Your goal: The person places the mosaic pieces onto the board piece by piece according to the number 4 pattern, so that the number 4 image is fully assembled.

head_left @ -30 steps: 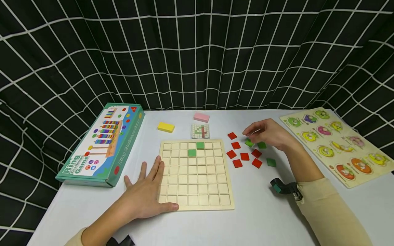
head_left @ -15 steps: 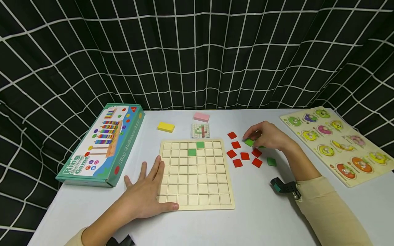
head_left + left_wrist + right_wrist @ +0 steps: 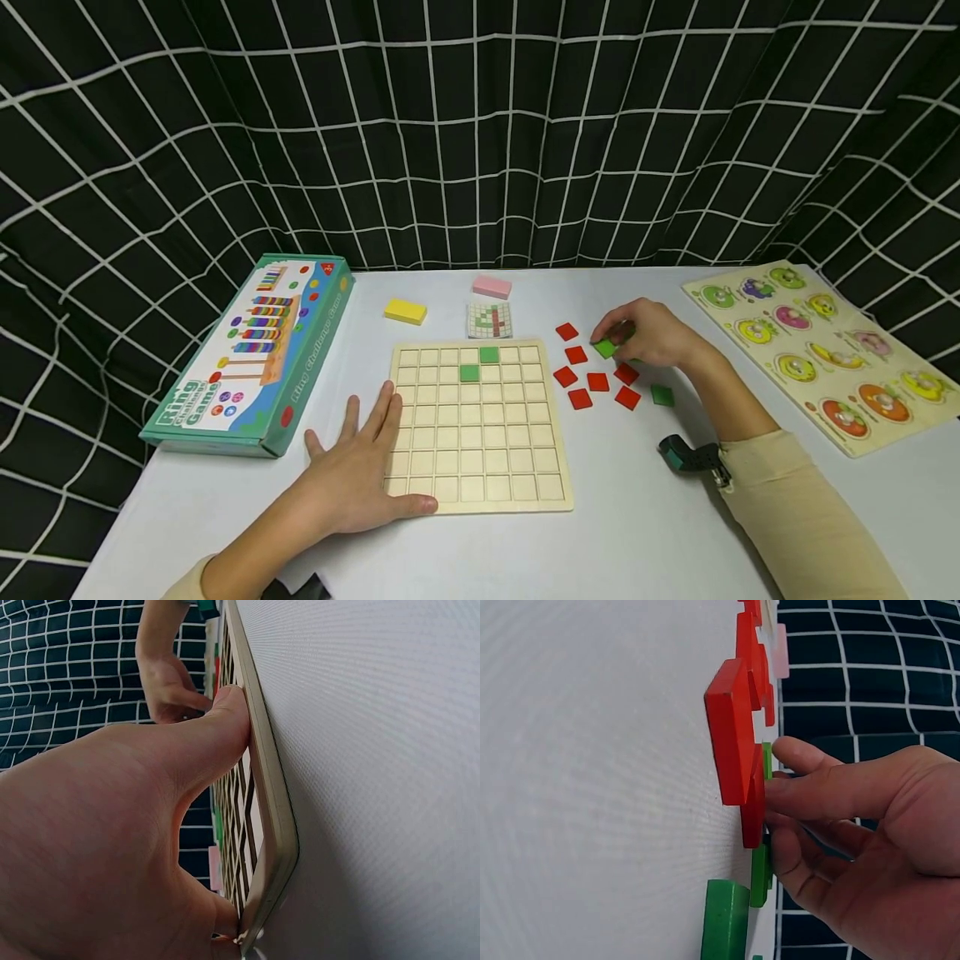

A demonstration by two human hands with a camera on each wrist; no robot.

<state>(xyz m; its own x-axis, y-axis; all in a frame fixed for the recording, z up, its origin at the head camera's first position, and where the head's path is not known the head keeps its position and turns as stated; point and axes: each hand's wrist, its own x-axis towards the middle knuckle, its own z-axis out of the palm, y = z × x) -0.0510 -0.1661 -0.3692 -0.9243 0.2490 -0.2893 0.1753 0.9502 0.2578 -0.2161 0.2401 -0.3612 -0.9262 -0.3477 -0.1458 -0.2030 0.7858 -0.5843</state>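
1. Lying left on the white bench (image 3: 480, 554): a teal cardboard game box (image 3: 251, 358).
2. Straight-fingered and spread, the left-hand grip (image 3: 348, 487) rests on the near left edge of a square pale wooden grid board (image 3: 471, 436).
3. Two green square tiles (image 3: 469, 373) sit in its far cells.
4. Right of it lie red square tiles (image 3: 597, 382).
5. The right-hand grip (image 3: 654, 333) pinches a bright green square tile (image 3: 603, 349) just beside them.

the white desk (image 3: 600, 550) carries a wooden grid board (image 3: 483, 435) at centre, a game box (image 3: 255, 354) at left and a fruit-picture board (image 3: 832, 383) at right. red tiles (image 3: 597, 382) and green tiles (image 3: 662, 396) lie beside the grid board; a pattern card (image 3: 489, 320), a yellow block (image 3: 405, 312) and a pink block (image 3: 491, 287) lie beyond it.
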